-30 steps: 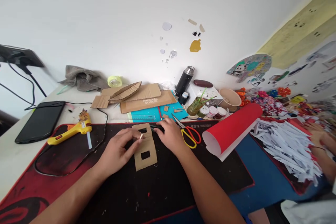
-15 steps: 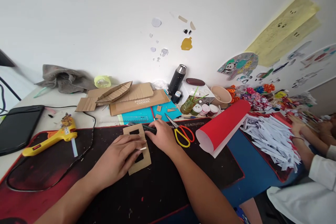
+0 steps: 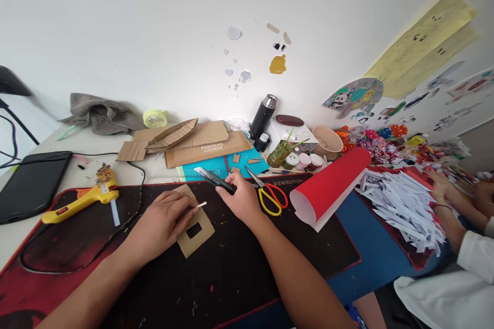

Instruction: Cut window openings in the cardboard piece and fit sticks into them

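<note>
My right hand point(image 3: 244, 198) is closed round a dark utility knife point(image 3: 214, 180), whose tip points up and left over the blue sheet's front edge. A small tan cardboard piece point(image 3: 205, 232) with a cut-out rectangular hole lies on the black mat point(image 3: 231, 272). Across its upper left part rests my left hand point(image 3: 164, 218), hiding some of the cardboard. A short white stick point(image 3: 202, 204) pokes out between that hand's thumb and fingers. Scissors point(image 3: 272, 196) with yellow and red handles lie just right of my right hand.
At left lie a yellow glue gun point(image 3: 83, 205) with its cord and a black tablet-like case point(image 3: 34, 185). Cardboard pieces point(image 3: 208, 149), a black flask point(image 3: 264, 117) and paint jars point(image 3: 303, 160) stand behind. Rolled red paper point(image 3: 334, 182), white strips point(image 3: 403, 211) and another person's arm point(image 3: 450, 216) are at right.
My right hand has lifted the utility knife off the cardboard, up and to the right. My left hand and the cardboard have shifted slightly left, uncovering the lower hole.
</note>
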